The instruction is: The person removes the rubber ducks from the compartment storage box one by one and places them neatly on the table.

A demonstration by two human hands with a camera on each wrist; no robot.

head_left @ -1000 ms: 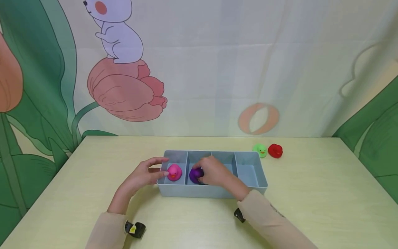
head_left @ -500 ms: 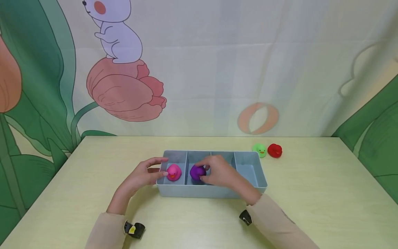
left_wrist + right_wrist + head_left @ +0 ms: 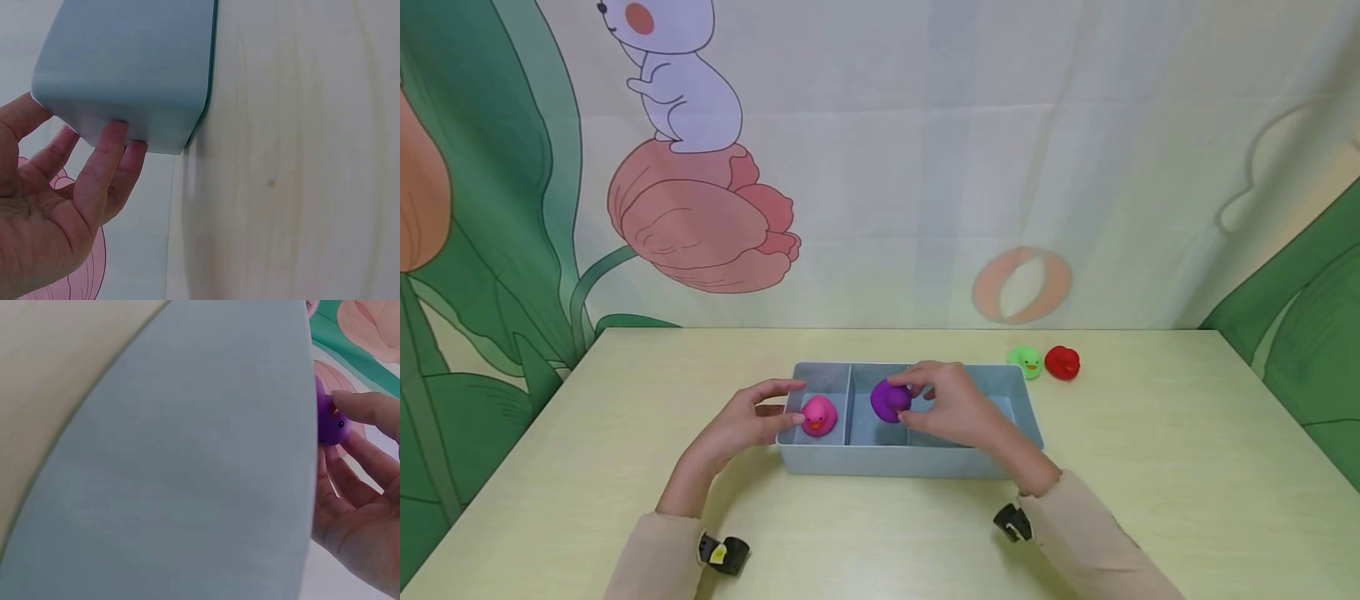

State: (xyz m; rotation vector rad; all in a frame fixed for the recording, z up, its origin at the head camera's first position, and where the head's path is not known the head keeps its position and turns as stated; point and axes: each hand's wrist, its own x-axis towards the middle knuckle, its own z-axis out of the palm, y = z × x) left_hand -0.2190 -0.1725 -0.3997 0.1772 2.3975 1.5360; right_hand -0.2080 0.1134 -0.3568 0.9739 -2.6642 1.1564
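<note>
Purple duck (image 3: 891, 399): pinched in right hand (image 3: 951, 402), raised over tray (image 3: 895, 460) near second divider. Left hand (image 3: 745, 421): fingers straight, bracing tray's left end beside pink duck (image 3: 818, 414). Step, judged: transfer between compartments; next needs lowering, release.

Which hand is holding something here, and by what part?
The right hand pinches the small purple rubber duck by its body, above the grey-blue divided tray. The left hand only touches the tray's left end.

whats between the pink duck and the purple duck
In the head view, only a divider wall of the grey tray separates the pink duck from the purple duck pinched by the right hand.
</note>
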